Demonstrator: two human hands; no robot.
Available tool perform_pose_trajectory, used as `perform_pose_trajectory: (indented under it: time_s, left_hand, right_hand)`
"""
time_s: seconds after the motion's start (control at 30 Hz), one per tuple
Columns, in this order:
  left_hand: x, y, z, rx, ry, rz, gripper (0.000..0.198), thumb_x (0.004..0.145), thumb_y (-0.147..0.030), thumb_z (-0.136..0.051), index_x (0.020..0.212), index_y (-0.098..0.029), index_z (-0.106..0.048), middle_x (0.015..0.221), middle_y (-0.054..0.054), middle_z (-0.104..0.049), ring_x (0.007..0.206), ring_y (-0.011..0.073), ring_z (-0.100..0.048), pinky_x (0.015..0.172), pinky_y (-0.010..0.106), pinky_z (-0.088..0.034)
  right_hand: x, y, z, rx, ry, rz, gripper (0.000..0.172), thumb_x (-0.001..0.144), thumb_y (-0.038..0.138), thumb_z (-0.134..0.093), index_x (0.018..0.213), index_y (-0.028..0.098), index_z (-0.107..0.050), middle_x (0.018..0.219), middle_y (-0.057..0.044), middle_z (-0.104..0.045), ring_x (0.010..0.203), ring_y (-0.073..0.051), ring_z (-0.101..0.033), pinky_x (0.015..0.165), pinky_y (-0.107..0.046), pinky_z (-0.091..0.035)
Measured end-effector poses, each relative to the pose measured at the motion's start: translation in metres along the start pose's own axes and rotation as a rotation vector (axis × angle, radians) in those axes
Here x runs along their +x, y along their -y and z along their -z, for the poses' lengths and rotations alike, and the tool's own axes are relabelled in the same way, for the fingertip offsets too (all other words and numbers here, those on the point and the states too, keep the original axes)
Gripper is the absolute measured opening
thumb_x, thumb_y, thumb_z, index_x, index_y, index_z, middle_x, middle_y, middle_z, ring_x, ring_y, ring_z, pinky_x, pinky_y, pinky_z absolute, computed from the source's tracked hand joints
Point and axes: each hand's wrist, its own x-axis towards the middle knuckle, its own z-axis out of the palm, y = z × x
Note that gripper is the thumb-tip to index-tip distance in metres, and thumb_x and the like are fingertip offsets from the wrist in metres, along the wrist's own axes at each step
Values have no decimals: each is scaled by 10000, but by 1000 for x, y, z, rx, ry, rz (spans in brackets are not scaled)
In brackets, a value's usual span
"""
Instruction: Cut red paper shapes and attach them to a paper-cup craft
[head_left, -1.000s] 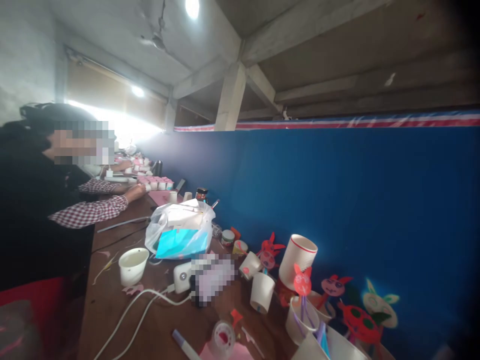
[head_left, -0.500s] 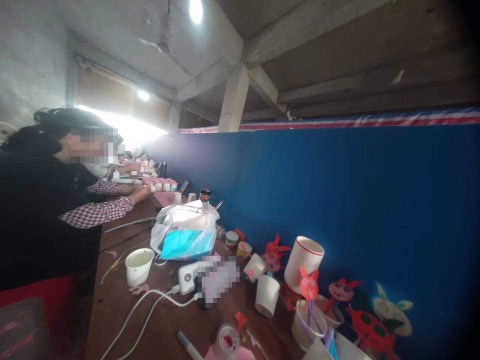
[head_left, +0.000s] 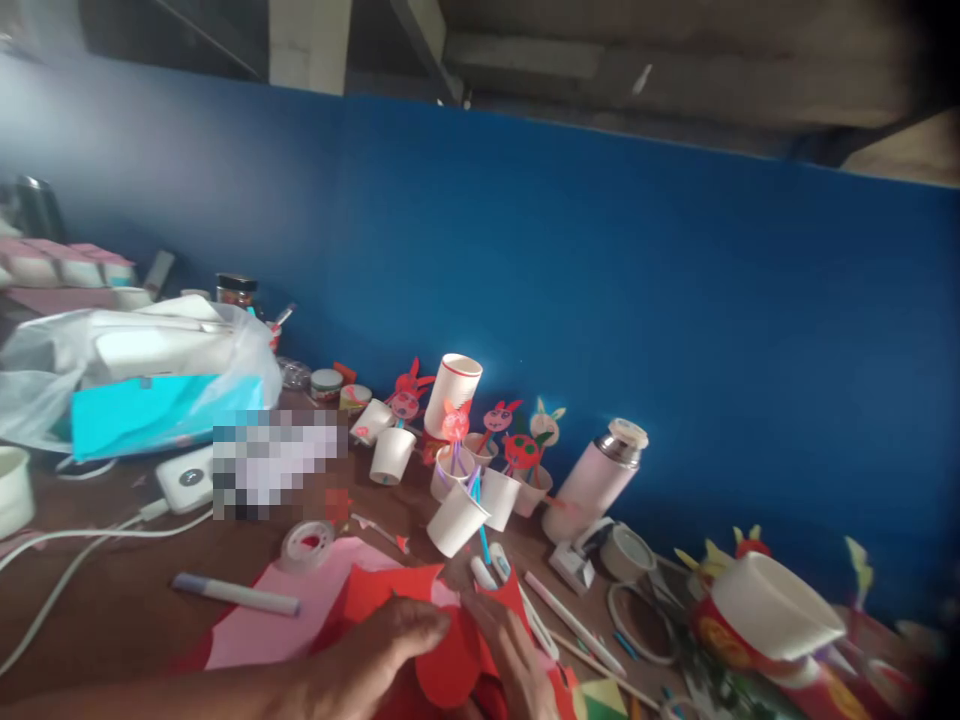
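Note:
Both my hands are at the bottom edge of the head view, over the brown table. My left hand [head_left: 375, 650] reaches in from the left, its fingers closed on a piece of red paper [head_left: 450, 665]. My right hand [head_left: 514, 650] grips the same red piece from the right side. Under them lie a red sheet [head_left: 382, 590] and a pink sheet [head_left: 292, 615]. A grey-capped marker [head_left: 232, 595] lies left of the hands, and a tape roll [head_left: 307, 542] sits just beyond the pink sheet.
White paper cups [head_left: 456, 520] with paper animal figures on sticks stand along the blue wall [head_left: 600, 280]. A pink flask [head_left: 592, 482], more tape rolls [head_left: 626, 550], pens, a plastic bag with a teal box [head_left: 150, 395], a power bank [head_left: 184, 478] and its white cable crowd the table.
The view swung right and down. The neighbouring person and ceiling left the picture. My two hands with the red paper, the flask and more cups came into view.

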Motion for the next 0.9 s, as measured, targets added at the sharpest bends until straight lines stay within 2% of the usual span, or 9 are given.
perform_pose_trajectory:
  time_s: [0.07,0.17,0.3,0.43,0.57,0.7,0.8,0.9]
  left_hand:
    - [-1,-1,0,30,-32,30,236,780,-296,-547,778,-95,-672,732,93,-669,748,215,-603,708,303,-421]
    - [-2,0,1,69,-101,87,265,754,-373,-583,779,-120,-661,702,73,-653,694,212,-593,637,297,-417]
    - [-2,4,3,11,-142,70,201,753,-318,-601,773,-124,-647,700,55,-640,713,199,-580,657,292,-407]
    - [-2,3,4,-193,-51,112,257,829,-322,-507,936,-123,-628,768,58,-650,776,201,-584,712,306,-397]
    - [-2,-3,3,-332,88,178,411,879,-415,-386,1082,-110,-571,807,65,-653,805,212,-580,701,314,-385]
    - [-1,-3,2,-335,123,180,402,893,-388,-365,1106,-109,-559,810,73,-652,790,220,-576,705,334,-369]
    - [2,-2,3,-331,131,192,387,898,-364,-357,1091,-105,-571,802,85,-647,760,219,-576,680,327,-352]
    - [6,-1,4,-348,134,190,355,902,-321,-358,1065,-104,-586,791,85,-643,745,208,-570,691,328,-343]
  right_hand:
    - [4,7,1,83,-23,24,581,752,403,-627,1287,353,-406,1221,-43,-557,1116,-279,-517,873,-351,-454]
    - [6,15,5,88,-8,8,691,701,528,-625,1315,324,-382,1243,-71,-535,1099,-304,-524,872,-388,-457]
    - [6,20,8,-3,-15,23,630,723,446,-606,1299,284,-407,1212,-74,-552,1086,-291,-532,843,-392,-479]
    - [8,22,8,-32,-20,38,636,703,340,-640,1287,283,-396,1221,-57,-541,1090,-255,-529,828,-350,-495]
    - [8,26,13,-82,-57,121,646,754,484,-591,1313,269,-350,1233,-83,-533,1104,-253,-527,807,-329,-508]
    - [10,29,16,-133,-84,111,596,787,575,-482,1293,274,-390,1186,-86,-567,1072,-254,-555,816,-346,-502]
    - [12,26,14,-159,-109,96,564,781,541,-505,1267,267,-424,1180,-87,-575,1072,-254,-558,807,-341,-505]
    - [12,20,12,-159,-75,98,571,739,426,-595,1262,263,-431,1188,-81,-573,1070,-247,-560,814,-333,-503]
